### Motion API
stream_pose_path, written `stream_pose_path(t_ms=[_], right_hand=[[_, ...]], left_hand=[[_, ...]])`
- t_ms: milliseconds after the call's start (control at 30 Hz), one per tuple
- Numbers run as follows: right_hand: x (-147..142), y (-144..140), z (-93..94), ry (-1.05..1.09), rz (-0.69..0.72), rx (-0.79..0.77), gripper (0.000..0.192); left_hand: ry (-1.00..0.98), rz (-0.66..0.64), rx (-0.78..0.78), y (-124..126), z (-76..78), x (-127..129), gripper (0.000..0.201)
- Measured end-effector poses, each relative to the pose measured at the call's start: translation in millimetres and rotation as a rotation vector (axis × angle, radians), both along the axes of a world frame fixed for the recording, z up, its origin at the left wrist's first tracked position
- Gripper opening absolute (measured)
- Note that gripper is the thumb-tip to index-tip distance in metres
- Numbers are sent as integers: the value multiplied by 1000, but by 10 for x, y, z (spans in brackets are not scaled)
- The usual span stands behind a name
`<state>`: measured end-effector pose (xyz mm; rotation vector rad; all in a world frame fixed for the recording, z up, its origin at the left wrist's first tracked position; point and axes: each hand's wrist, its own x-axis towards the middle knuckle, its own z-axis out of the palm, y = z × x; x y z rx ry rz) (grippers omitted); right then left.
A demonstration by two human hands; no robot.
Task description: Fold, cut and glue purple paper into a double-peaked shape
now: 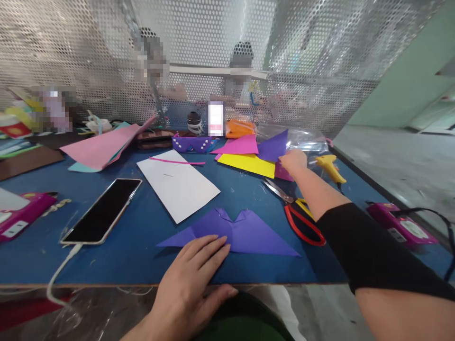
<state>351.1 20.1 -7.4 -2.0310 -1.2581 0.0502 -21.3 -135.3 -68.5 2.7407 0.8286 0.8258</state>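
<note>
A folded purple paper [249, 234] with two pointed wings lies near the table's front edge. My left hand [199, 270] rests flat on its lower middle, fingers stretched out and thumb off to the side. Farther off at the right, my right hand [295, 161] reaches to a stack of coloured sheets. Its fingers are curled at the lower edge of a purple paper piece [273, 146]; the fingertips are partly hidden. Beside that piece are a yellow sheet [247, 165] and a pink sheet [241, 145]. Red and yellow-handled scissors [288, 199] lie partly open below my right forearm.
A white sheet [177, 189] bears a thin pink strip [177, 161]. To its left lies a phone [103, 210] on a white cable. Purple paper glasses [192, 143] stand behind. A yellow glue gun [330, 168] sits at right. Perforated metal [199, 28] closes off the back.
</note>
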Motion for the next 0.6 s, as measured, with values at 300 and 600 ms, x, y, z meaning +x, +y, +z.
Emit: stream_pose_path(t_ms=[300, 600], right_hand=[[-776, -1014, 427, -7, 220, 461, 5], [-1197, -1509, 134, 471, 481, 243, 32]], left_hand=[[-637, 104, -1195, 375, 833, 326, 49], [-1250, 411, -1334, 977, 960, 375, 18]])
